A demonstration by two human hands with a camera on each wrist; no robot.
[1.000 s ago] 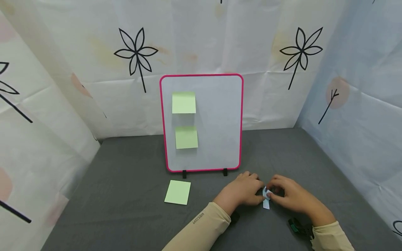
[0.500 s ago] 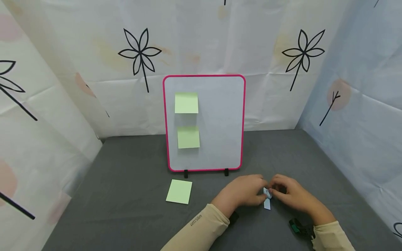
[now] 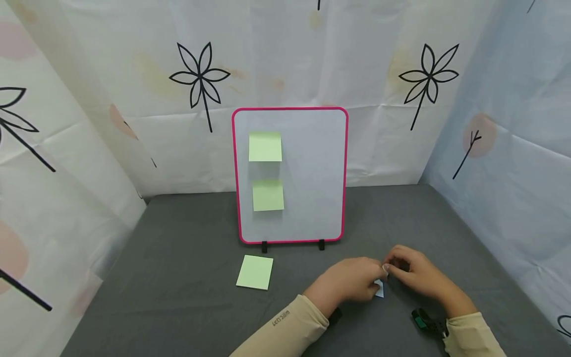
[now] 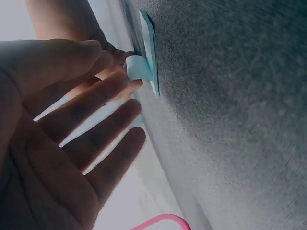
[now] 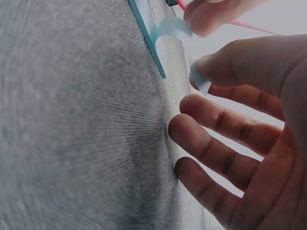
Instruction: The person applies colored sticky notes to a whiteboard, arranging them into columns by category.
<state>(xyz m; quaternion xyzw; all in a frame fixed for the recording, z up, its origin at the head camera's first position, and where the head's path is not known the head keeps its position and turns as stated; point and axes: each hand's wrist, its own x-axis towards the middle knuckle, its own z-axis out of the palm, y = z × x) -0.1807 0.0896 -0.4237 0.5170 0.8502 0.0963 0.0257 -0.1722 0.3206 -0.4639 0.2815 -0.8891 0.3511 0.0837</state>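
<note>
A small light-blue sticky note pad (image 3: 379, 288) lies on the grey cloth, partly covered by my left hand (image 3: 350, 280) in the head view. From the pad (image 5: 148, 36) a blue sheet (image 5: 171, 27) curls up to my left fingertips (image 5: 204, 21), which pinch it. My right hand (image 3: 415, 272) is just to the right, its fingertips close to the left ones. Between right thumb and index finger is a small blue paper end (image 5: 198, 79); the other right fingers (image 5: 211, 153) stay spread apart. The same curled sheet (image 4: 138, 67) shows beyond my left hand (image 4: 67, 120) in the left wrist view.
A pink-framed whiteboard (image 3: 314, 173) stands on black feet behind the hands, bearing two green sticky notes (image 3: 265, 147). A green sticky note pad (image 3: 255, 272) lies before it on the left. Near the right wrist is a black-and-green device (image 3: 421, 321). Patterned cloth walls (image 3: 303, 59) surround the table.
My left hand has shifted slightly right and over the blue pad, hiding more of it. The right hand stays nearly in place, now with a pale paper end at its fingertips.
</note>
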